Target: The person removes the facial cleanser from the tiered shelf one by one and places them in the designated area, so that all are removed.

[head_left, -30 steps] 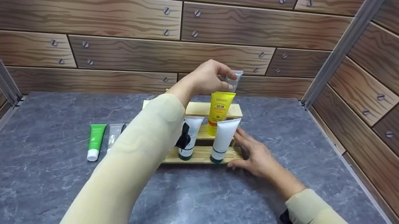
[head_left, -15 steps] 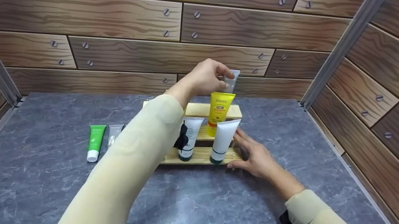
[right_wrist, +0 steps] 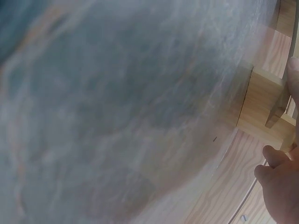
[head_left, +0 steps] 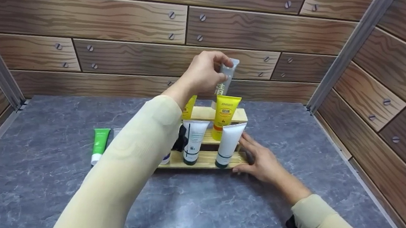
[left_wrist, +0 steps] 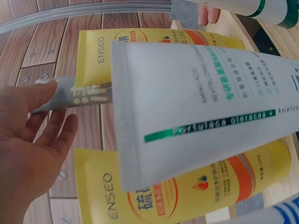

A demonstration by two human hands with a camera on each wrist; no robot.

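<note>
Your left forearm in its beige sleeve crosses the head view and hides the left part of the stepped pale-wood rack (head_left: pixel 204 160) and most of a second yellow tube (head_left: pixel 189 107) behind it. Of a grey tube lying on the table, only a corner (head_left: pixel 116 132) shows past the sleeve. The right wrist view is mostly blurred grey stone; only a wooden rack end (right_wrist: pixel 261 100) and some fingers at the frame edge are legible. The left wrist view is crowded by tubes at close range, their ends cut off.

Your left hand (head_left: pixel 202 73) pinches the small grey plastic tube (head_left: pixel 226 76) near its flat crimped end, thumb and fingertips closed on it, holding it upright above the top step of the rack, behind the yellow tube with orange print (head_left: pixel 225 117).

Your right hand (head_left: pixel 260 160) lies with fingers fairly straight against the right end of the rack, grasping nothing.

Two white tubes with dark green caps (head_left: pixel 193 141) (head_left: pixel 229 143) stand cap-down on the lowest step. A glossy green tube with a white cap (head_left: pixel 98 145) lies flat on the grey marbled table (head_left: pixel 216 212). Walls are wood-grain panels with screw heads.
</note>
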